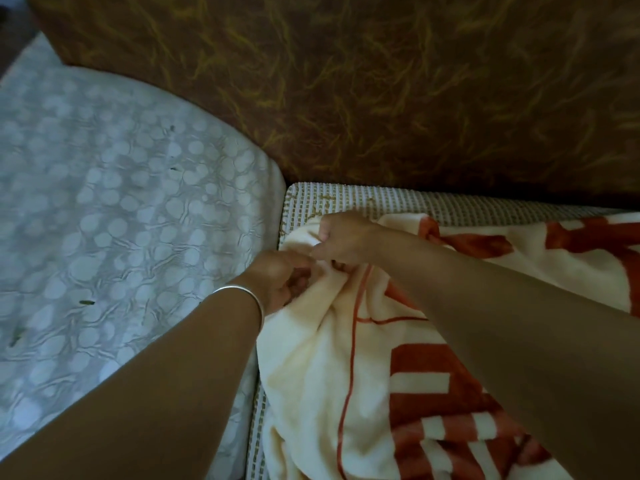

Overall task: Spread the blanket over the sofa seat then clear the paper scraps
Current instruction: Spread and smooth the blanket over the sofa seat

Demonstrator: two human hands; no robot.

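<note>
The cream-and-red blanket point(329, 375) is bunched on the sofa seat point(346, 199), in the corner beside the pale patterned armrest point(121, 202). Its gathered edge is gripped by the curled left hand point(284, 278) and pinched by the right hand point(343, 240), held just beside it, below the brown backrest point(415, 98)

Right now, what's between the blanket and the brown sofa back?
In the head view, a bare strip of checked seat cover lies between the blanket and the sofa back.

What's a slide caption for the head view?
The left hand and right hand grip the bunched blanket at the sofa seat corner.
</note>
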